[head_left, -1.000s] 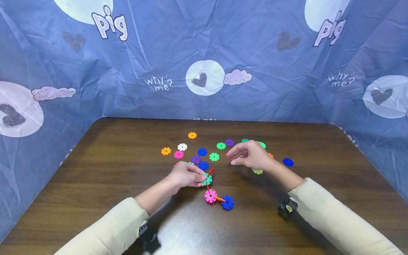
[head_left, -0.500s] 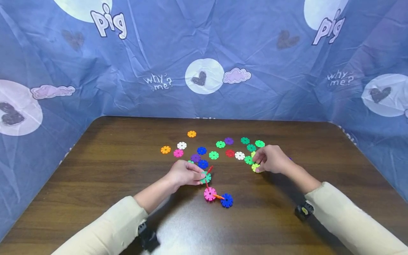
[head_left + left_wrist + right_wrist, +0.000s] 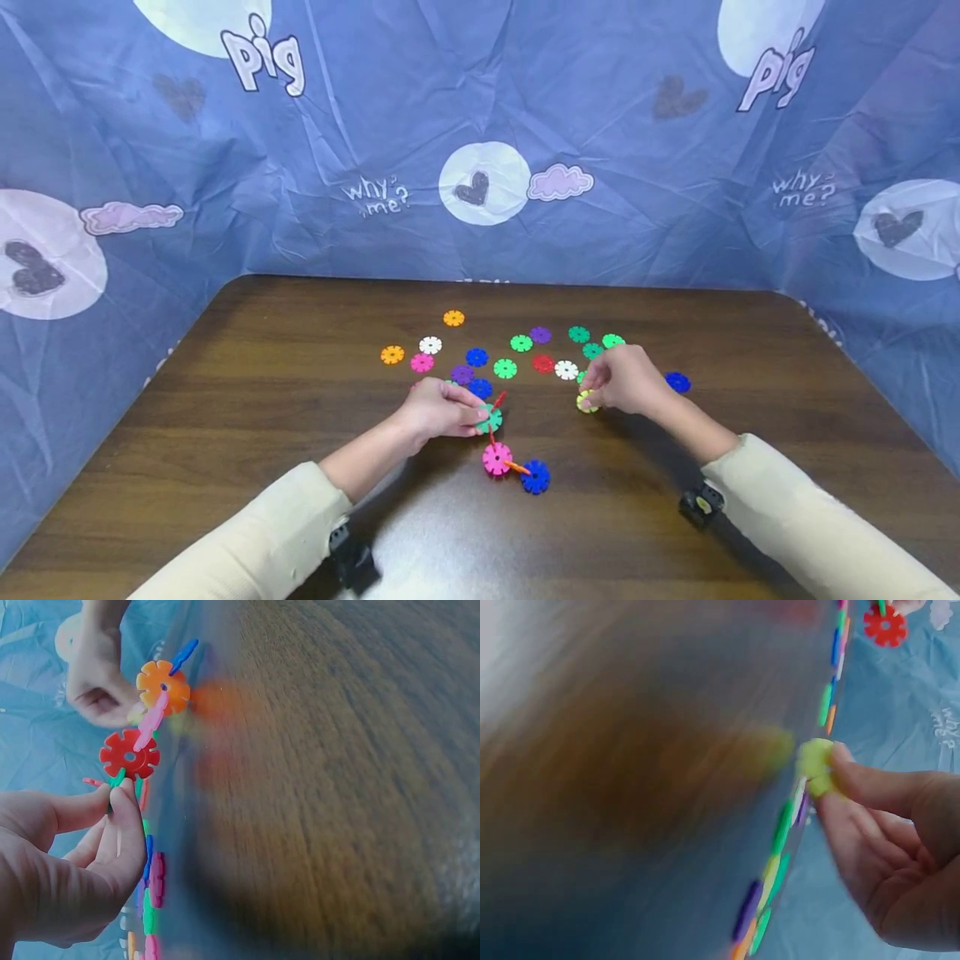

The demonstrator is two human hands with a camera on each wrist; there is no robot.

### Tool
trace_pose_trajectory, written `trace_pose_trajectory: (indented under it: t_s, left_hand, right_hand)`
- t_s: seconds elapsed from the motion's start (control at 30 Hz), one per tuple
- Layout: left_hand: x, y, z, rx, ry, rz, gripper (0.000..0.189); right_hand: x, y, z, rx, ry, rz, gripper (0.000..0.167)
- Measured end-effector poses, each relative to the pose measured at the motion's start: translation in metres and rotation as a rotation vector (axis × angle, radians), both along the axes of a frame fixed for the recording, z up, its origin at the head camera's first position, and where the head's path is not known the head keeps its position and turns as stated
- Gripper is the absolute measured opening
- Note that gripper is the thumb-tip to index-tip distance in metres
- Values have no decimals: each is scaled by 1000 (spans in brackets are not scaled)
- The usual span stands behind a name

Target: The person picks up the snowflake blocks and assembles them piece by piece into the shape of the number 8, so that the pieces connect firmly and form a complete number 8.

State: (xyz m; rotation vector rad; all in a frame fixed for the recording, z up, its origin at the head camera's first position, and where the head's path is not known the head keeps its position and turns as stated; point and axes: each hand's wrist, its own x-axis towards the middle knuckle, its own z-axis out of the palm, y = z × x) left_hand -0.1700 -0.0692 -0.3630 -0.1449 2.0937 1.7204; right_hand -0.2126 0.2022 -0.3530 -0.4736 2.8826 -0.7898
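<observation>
My left hand (image 3: 438, 408) pinches a green notched plastic disc (image 3: 491, 420) between thumb and fingers. From it hangs a chain of interlocked discs: a red disc (image 3: 129, 755), a pink one (image 3: 497, 459), an orange one (image 3: 163, 688) and a blue one (image 3: 536, 477) at the end. A short red piece (image 3: 499, 400) sticks out from the green disc's upper edge. My right hand (image 3: 628, 379) pinches a yellow-green notched disc (image 3: 816, 766) by its edge, apart from the chain and just in front of the loose discs.
Several loose notched discs lie flat across the middle of the brown table (image 3: 300, 333), among them a white disc (image 3: 566, 370), a red disc (image 3: 543, 363) and an orange disc (image 3: 453, 318). A blue disc (image 3: 678, 382) lies beyond my right wrist. A blue printed cloth (image 3: 375, 125) surrounds the table.
My right hand reached rightward to the loose discs, took hold of a yellow-green one and moved it slightly left. The left hand has held the chain in nearly the same spot.
</observation>
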Motion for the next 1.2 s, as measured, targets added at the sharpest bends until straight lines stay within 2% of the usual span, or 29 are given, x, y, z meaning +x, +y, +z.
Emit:
trace_pose_trajectory:
  t_s: [0.23, 0.43, 0.63, 0.87, 1.03, 1.2]
  left_hand:
    - [-1, -1, -2, 10, -1, -9, 16]
    - [-1, -1, -4, 7, 4, -3, 15]
    - [-1, -1, -3, 5, 3, 1, 17]
    - [1, 0, -1, -2, 8, -23, 19]
    - [2, 2, -2, -48, 42, -27, 18]
    - [5, 8, -4, -127, 90, -28, 14]
  right_hand:
    - [-7, -28, 3, -374, -203, -111, 21]
    - [-12, -46, 1, -542, -342, -150, 27]
    - [-11, -58, 1, -594, -419, -110, 28]
    - [-10, -64, -4, -575, -448, -70, 26]
    - [-9, -65, -4, -562, -455, -37, 24]
    - [-5, -67, -3, -527, -487, -40, 23]
